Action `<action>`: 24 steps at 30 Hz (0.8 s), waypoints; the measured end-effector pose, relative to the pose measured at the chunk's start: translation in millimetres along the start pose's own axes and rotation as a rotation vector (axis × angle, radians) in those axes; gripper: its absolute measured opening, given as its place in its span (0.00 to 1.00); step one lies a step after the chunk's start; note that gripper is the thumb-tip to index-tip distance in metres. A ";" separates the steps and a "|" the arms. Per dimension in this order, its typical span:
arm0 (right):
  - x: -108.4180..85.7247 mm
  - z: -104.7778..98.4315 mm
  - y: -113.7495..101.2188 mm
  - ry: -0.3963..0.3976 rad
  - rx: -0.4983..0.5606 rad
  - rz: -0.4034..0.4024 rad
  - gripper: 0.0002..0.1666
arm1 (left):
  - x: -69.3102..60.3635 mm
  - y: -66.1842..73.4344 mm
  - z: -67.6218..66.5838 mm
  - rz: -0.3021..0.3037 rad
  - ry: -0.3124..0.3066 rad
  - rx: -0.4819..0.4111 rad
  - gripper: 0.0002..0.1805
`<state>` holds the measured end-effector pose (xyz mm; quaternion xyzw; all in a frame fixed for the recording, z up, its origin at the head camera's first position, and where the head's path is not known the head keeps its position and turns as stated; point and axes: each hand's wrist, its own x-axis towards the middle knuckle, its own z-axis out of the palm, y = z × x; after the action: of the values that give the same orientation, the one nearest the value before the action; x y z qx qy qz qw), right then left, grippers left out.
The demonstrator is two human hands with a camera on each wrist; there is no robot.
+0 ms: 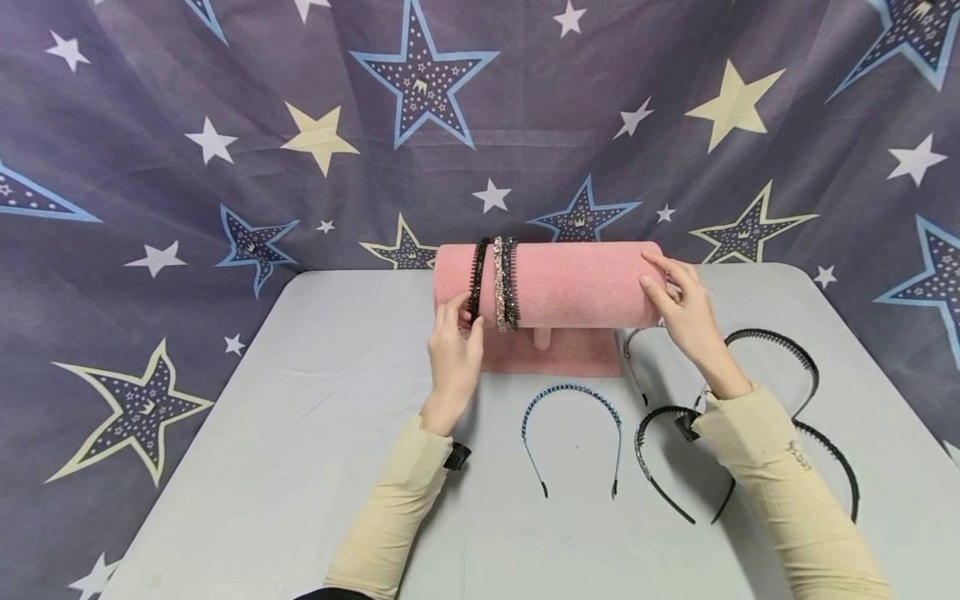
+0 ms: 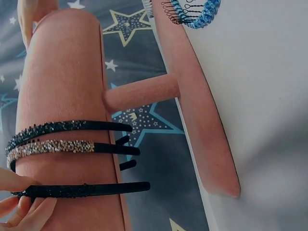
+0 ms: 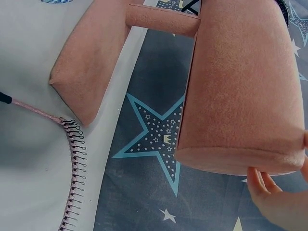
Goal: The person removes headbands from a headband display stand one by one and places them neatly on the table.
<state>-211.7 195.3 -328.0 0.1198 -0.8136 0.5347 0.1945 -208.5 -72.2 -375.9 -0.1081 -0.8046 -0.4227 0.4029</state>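
Observation:
A pink padded roll [image 1: 585, 283] lies horizontally on a stand with a pink base [image 1: 555, 354]. Toward its left end it carries a black headband [image 1: 477, 279], a silver-beige glittery one [image 1: 499, 283] and a dark sparkly one [image 1: 512, 283] close together. My left hand [image 1: 454, 358] pinches the black headband, seen also in the left wrist view [image 2: 86, 190], between thumb and fingers. My right hand [image 1: 690, 321] holds the roll's right end; in the right wrist view its fingers [image 3: 262, 185] touch the end's rim.
A blue headband [image 1: 572, 387] lies on the white table [image 1: 300, 467] before the stand. Several more headbands, among them a black one [image 1: 806, 358], lie at the right, partly under my right forearm. A star-patterned cloth [image 1: 247, 108] hangs behind.

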 end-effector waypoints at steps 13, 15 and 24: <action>-0.8 0.6 -0.7 0.009 -0.002 -0.011 0.22 | 1.8 -9.2 -10.6 -0.050 0.036 -0.017 0.18; -0.9 0.6 -0.6 0.010 -0.006 -0.012 0.22 | 2.1 -10.9 -11.8 -0.051 0.040 -0.013 0.18; -0.8 0.6 -0.8 0.005 -0.014 -0.006 0.22 | 3.6 -17.0 -17.7 -0.047 0.059 -0.017 0.17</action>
<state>-210.8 194.4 -327.9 0.1197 -0.8165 0.5287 0.1989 -209.7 -96.8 -377.7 -0.0801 -0.7912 -0.4416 0.4153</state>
